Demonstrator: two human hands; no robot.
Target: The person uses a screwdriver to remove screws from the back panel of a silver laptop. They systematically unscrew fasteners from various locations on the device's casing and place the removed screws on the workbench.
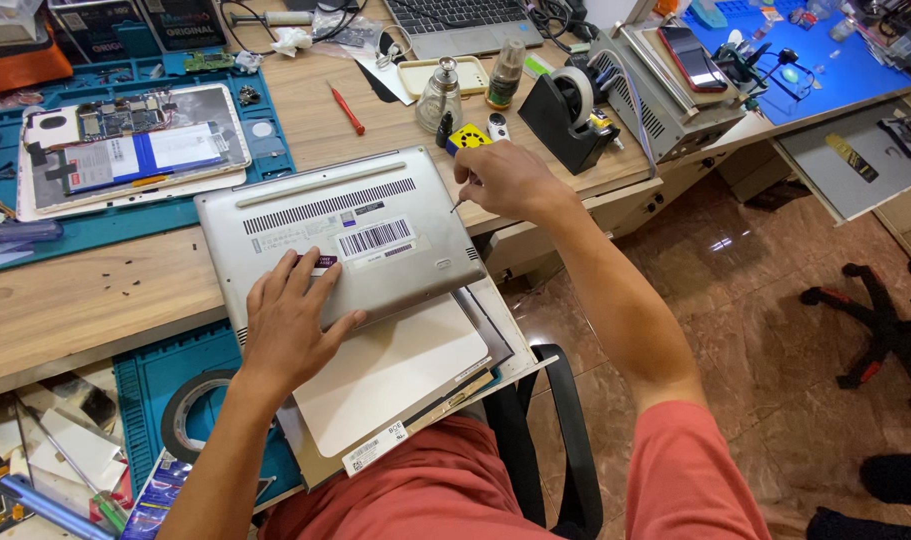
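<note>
- On the wooden workbench, we have a silver laptop lying upside down, its base cover facing up.
- Our left hand lies flat and open on the laptop's near edge, holding nothing, only pressing it steady.
- Our right hand is closed around a thin screwdriver, its tip at the laptop's right edge.
- Left of the laptop, small black screws lie loose.
- We judge the cover still seated, screw work under way.
- Beyond the laptop, an opened tablet rests on a blue mat.
</note>
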